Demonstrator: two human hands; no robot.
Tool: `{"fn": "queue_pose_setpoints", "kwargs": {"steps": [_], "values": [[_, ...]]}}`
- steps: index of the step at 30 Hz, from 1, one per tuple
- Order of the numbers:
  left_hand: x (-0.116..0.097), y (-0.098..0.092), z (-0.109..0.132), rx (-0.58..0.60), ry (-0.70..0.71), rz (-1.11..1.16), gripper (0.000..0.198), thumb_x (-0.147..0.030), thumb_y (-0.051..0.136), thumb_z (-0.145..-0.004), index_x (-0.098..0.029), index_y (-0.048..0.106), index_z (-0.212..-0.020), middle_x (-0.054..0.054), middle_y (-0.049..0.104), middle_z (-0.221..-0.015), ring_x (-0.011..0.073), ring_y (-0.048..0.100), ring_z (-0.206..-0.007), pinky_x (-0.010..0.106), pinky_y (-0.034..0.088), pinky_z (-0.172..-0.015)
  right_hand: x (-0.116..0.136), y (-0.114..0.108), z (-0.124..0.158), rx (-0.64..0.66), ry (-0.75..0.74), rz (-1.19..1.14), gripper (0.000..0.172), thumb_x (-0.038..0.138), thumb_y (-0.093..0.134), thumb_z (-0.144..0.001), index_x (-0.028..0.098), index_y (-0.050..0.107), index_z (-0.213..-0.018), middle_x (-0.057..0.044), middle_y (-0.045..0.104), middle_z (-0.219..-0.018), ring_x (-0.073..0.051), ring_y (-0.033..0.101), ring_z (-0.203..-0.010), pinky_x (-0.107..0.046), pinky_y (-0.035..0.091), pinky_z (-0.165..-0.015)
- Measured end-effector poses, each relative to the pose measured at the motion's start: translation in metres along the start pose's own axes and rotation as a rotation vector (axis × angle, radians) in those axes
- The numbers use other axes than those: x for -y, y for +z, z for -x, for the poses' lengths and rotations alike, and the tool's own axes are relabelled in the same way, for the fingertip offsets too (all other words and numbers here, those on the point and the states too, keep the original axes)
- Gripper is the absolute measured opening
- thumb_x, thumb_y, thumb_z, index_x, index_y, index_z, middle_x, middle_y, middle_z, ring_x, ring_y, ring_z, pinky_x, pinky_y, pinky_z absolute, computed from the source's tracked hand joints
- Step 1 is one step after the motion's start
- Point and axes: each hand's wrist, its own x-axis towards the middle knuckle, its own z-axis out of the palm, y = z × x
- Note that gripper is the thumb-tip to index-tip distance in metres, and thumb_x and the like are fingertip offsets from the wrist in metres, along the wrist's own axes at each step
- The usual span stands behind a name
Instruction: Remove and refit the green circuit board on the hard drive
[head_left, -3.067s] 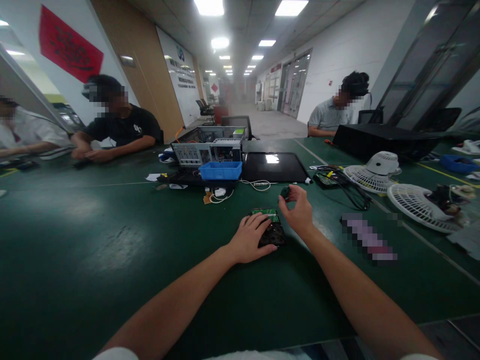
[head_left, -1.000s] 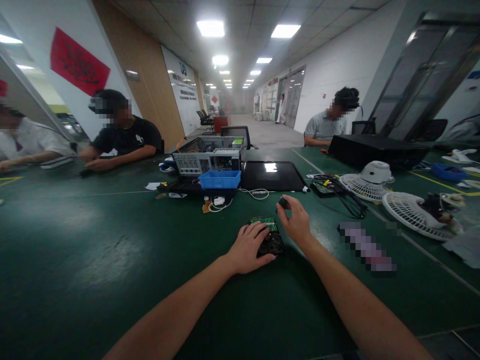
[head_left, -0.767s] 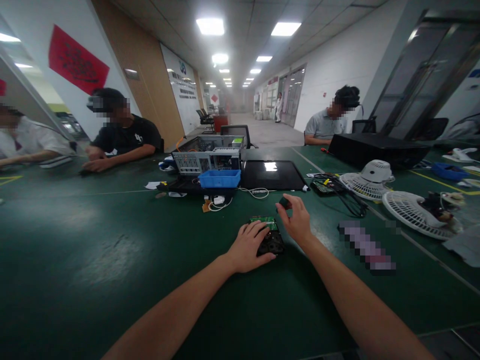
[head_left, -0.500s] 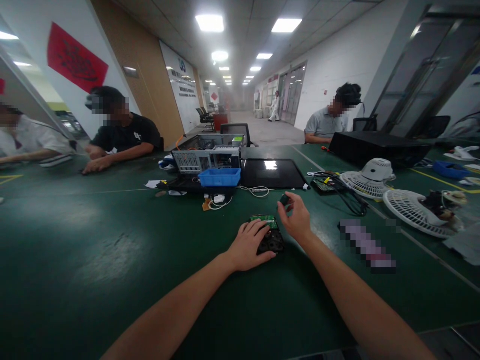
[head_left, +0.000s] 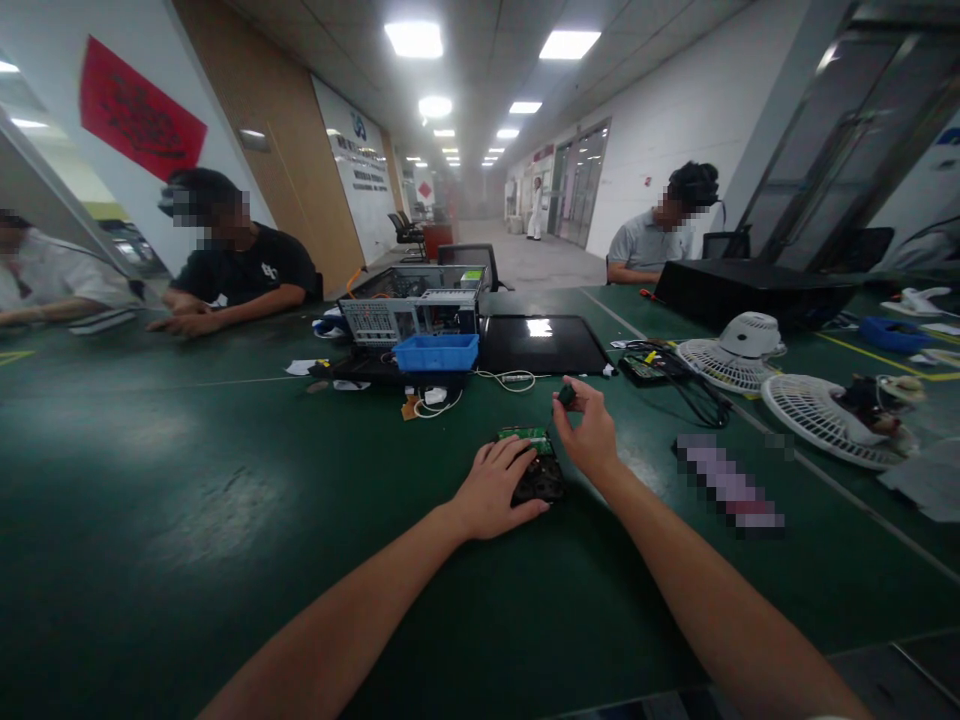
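Resting palm-down on the near half of a black drive point(head_left: 541, 480), the left hand point(head_left: 491, 490) has its fingers laid a little apart over the top, so it presses and does not clamp. The drive lies flat on the green table point(head_left: 225, 480), in the middle of the view, and at its far end a green circuit board point(head_left: 525, 435) is uncovered. Just at 1 o'clock from the drive, the right hand point(head_left: 592, 438) is lifted above the table. Its thumb and first fingers are pinched together on a small dark tool point(head_left: 567, 394), and the other fingers are curled in. Whether the tip of the tool meets the board, I cannot tell. Around the drive the table is bare at 9 o'clock and at 6 o'clock, up to the near table edge where both forearms come in. At 3 o'clock a blurred pale object point(head_left: 727, 485) lies well apart, and past it, at 2 o'clock, lie two white fan grilles point(head_left: 814, 420). At 12 o'clock a white cable point(head_left: 514, 378), a black panel point(head_left: 544, 342), a blue tray point(head_left: 436, 352) and an open computer case point(head_left: 411, 303) close the far side, with a strip of free table between them and the hands. A person in a black shirt point(head_left: 251, 275) sits at 10 o'clock and a person in a grey shirt point(head_left: 637, 243) at 1 o'clock, both well apart
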Motion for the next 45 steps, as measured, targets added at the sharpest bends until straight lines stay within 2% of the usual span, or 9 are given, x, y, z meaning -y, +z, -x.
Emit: {"fn": "queue_pose_setpoints", "kwargs": {"steps": [6, 11, 16, 20, 24, 30, 34, 39, 45], "values": [[-0.0002, -0.0001, 0.0, 0.01, -0.006, 0.005, 0.086, -0.072, 0.055, -0.087, -0.026, 0.033, -0.156, 0.011, 0.038, -0.158, 0.0351, 0.028, -0.149, 0.058, 0.021, -0.121, 0.0011, -0.0024, -0.0006, -0.011, -0.048, 0.043, 0.041, 0.037, 0.062, -0.095, 0.023, 0.05, -0.132, -0.012, 0.064, -0.118, -0.022, 0.068, -0.087, -0.043, 0.062, -0.079], [-0.0006, 0.0006, -0.0001, 0.004, -0.003, 0.008, 0.084, -0.07, 0.055, -0.088, -0.025, 0.034, -0.156, 0.011, 0.037, -0.159, 0.0353, 0.028, -0.149, 0.059, 0.02, -0.121, 0.0023, -0.0082, -0.0038, 0.048, -0.093, 0.049, 0.041, 0.03, 0.058, -0.096, 0.022, 0.049, -0.136, -0.014, 0.06, -0.12, -0.024, 0.065, -0.094, -0.045, 0.061, -0.084], [0.0, 0.0012, -0.0005, 0.007, -0.002, 0.005, 0.084, -0.07, 0.055, -0.088, -0.025, 0.033, -0.156, 0.011, 0.038, -0.159, 0.0348, 0.028, -0.149, 0.058, 0.02, -0.121, 0.0005, -0.0052, -0.0032, 0.027, -0.098, 0.002, 0.042, 0.026, 0.057, -0.096, 0.022, 0.047, -0.137, -0.015, 0.058, -0.129, -0.025, 0.065, -0.104, -0.044, 0.061, -0.085], [0.0002, 0.001, -0.0005, 0.015, -0.004, 0.003, 0.084, -0.071, 0.054, -0.089, -0.024, 0.033, -0.156, 0.012, 0.038, -0.159, 0.0345, 0.028, -0.149, 0.058, 0.02, -0.121, 0.0004, -0.0041, -0.0034, 0.006, -0.079, 0.016, 0.039, 0.03, 0.062, -0.095, 0.023, 0.05, -0.132, -0.012, 0.062, -0.118, -0.023, 0.066, -0.091, -0.041, 0.062, -0.077], [0.0003, 0.0012, -0.0005, 0.011, -0.003, 0.001, 0.084, -0.071, 0.053, -0.089, -0.024, 0.034, -0.156, 0.012, 0.037, -0.16, 0.0347, 0.026, -0.15, 0.058, 0.019, -0.121, 0.0038, -0.0074, -0.0053, 0.043, -0.095, 0.023, 0.039, 0.032, 0.063, -0.093, 0.023, 0.054, -0.13, -0.011, 0.058, -0.113, -0.02, 0.064, -0.081, -0.039, 0.061, -0.074], [0.0013, 0.0021, -0.0002, 0.005, 0.0, -0.005, 0.085, -0.072, 0.052, -0.089, -0.023, 0.033, -0.156, 0.012, 0.037, -0.159, 0.0348, 0.027, -0.149, 0.058, 0.02, -0.121, 0.0034, -0.005, -0.0022, 0.087, -0.08, 0.021, 0.043, 0.031, 0.06, -0.095, 0.022, 0.048, -0.135, -0.011, 0.062, -0.112, -0.022, 0.065, -0.083, -0.042, 0.06, -0.08], [0.0016, 0.002, 0.0002, 0.002, 0.005, -0.002, 0.085, -0.072, 0.052, -0.089, -0.023, 0.033, -0.157, 0.012, 0.037, -0.159, 0.035, 0.027, -0.149, 0.059, 0.02, -0.121, -0.0003, -0.0031, -0.0009, 0.098, -0.035, 0.038, 0.044, 0.036, 0.063, -0.094, 0.023, 0.049, -0.134, -0.009, 0.064, -0.11, -0.021, 0.066, -0.079, -0.04, 0.06, -0.076], [0.0013, 0.0023, -0.0005, -0.005, 0.008, 0.0, 0.084, -0.071, 0.053, -0.089, -0.024, 0.034, -0.156, 0.012, 0.038, -0.158, 0.0351, 0.028, -0.149, 0.059, 0.02, -0.121, 0.0047, -0.0048, -0.003, 0.12, -0.075, 0.047, 0.043, 0.036, 0.06, -0.096, 0.023, 0.049, -0.135, -0.009, 0.063, -0.106, -0.021, 0.066, -0.08, -0.041, 0.061, -0.076], [0.0009, 0.0017, -0.0006, 0.0, 0.008, 0.001, 0.084, -0.071, 0.053, -0.089, -0.023, 0.036, -0.155, 0.013, 0.039, -0.158, 0.0351, 0.028, -0.149, 0.058, 0.021, -0.12, 0.0062, 0.0003, -0.0003, 0.054, -0.082, -0.022, 0.044, 0.032, 0.058, -0.097, 0.023, 0.044, -0.138, -0.014, 0.063, -0.125, -0.024, 0.07, -0.095, -0.043, 0.062, -0.082]]}}
